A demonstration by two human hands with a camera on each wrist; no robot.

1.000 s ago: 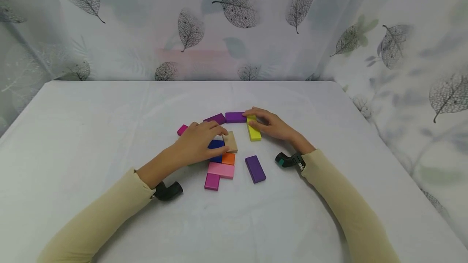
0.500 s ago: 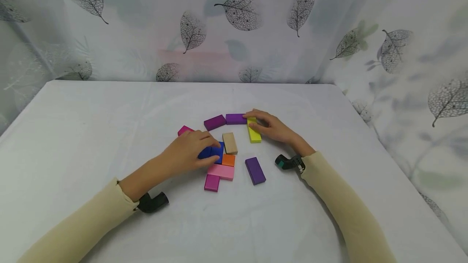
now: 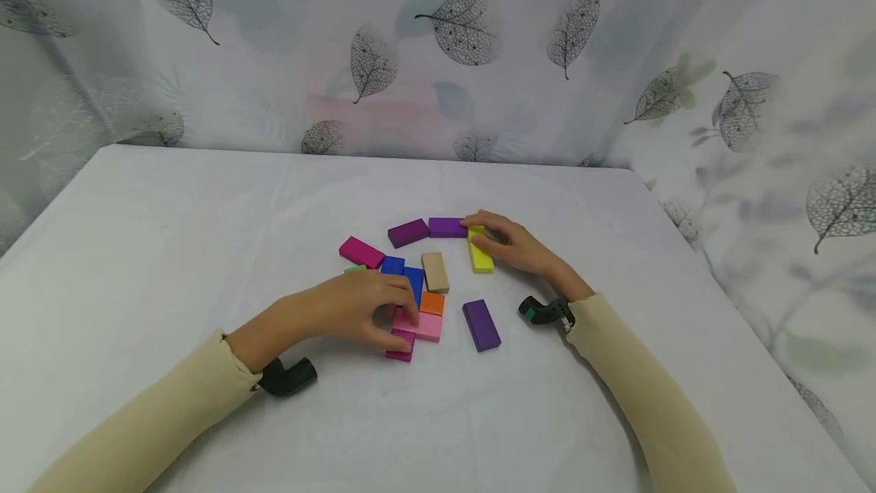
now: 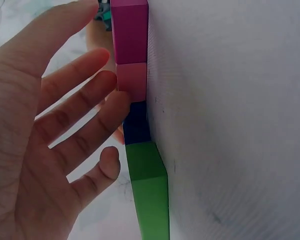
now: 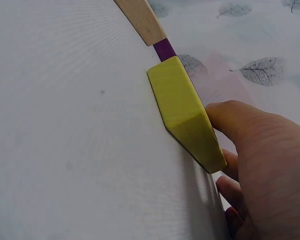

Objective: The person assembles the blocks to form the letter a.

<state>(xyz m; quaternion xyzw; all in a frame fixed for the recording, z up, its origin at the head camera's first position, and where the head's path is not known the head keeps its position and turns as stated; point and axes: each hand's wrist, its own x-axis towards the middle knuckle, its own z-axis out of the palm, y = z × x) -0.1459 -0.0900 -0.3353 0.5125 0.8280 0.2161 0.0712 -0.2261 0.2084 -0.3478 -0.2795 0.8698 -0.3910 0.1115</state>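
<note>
My left hand (image 3: 356,310) is over the near-left side of a group of coloured wooden blocks, its thumb and fingers spread apart. Its fingertips are close to the pink block (image 3: 430,327) and magenta block (image 4: 130,37); I cannot tell whether they touch. In the left wrist view a green block (image 4: 150,192) and a dark blue block (image 4: 136,125) line up beside those fingers. My right hand (image 3: 522,248) rests loosely on the yellow block (image 3: 481,259), thumb on its top and a finger at the far end, next to the purple block (image 3: 446,227).
Around the hands lie a natural wood block (image 3: 435,272), an orange block (image 3: 432,303), a dark magenta block (image 3: 408,233) and a pinkish-red block (image 3: 361,252). Apart from the group, a violet block (image 3: 482,325) lies on the white table (image 3: 547,417). A leaf-patterned curtain (image 3: 274,44) hangs behind.
My left hand has drawn back from beside the wood and blue blocks and moved nearer, over the pink and magenta blocks. My right hand has stayed on the yellow block.
</note>
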